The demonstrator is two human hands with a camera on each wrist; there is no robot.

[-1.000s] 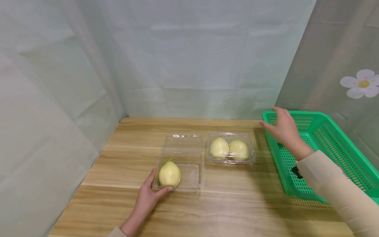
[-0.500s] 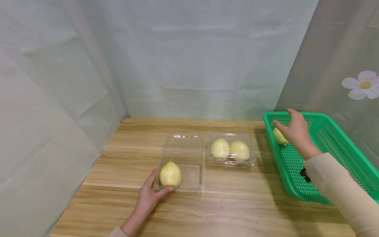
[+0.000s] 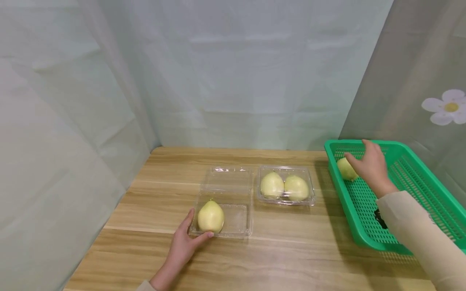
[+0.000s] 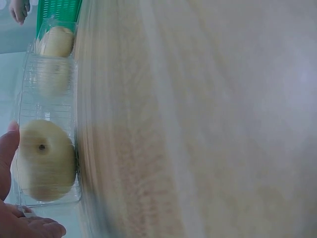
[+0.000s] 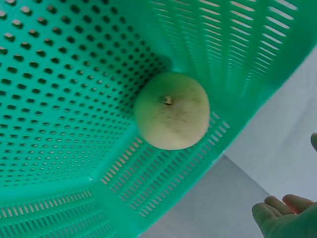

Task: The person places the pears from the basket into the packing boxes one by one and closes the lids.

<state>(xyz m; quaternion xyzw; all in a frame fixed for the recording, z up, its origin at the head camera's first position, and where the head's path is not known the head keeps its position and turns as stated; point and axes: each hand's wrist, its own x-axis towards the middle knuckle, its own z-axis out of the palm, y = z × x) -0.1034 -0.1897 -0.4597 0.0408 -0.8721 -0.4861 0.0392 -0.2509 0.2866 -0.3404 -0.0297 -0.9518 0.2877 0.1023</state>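
In the head view my left hand (image 3: 183, 245) grips the near left corner of an open clear plastic clamshell (image 3: 238, 220), thumb at the front rim and fingers along the side. One yellow-green pear (image 3: 211, 217) sits in its left half; the lid lies folded back on the table. My right hand (image 3: 373, 165) is over the green basket (image 3: 358, 226), fingers spread and holding nothing. Below and left of it a pear (image 3: 347, 169) rests in the basket's far left corner. The right wrist view shows this pear (image 5: 172, 111) stem up, with the fingers (image 5: 275, 213) apart from it.
A second clear clamshell (image 3: 285, 202), closed over two pears (image 3: 272, 186), stands between the open one and the basket. A pale cloth (image 3: 236, 81) hangs behind the wooden table (image 3: 164, 178). A small dark object (image 3: 380, 218) shows beside the right sleeve.
My right hand has moved right, from the basket's left rim to over its inside, and the pear in the corner has come into view. My left hand stays at the clamshell.
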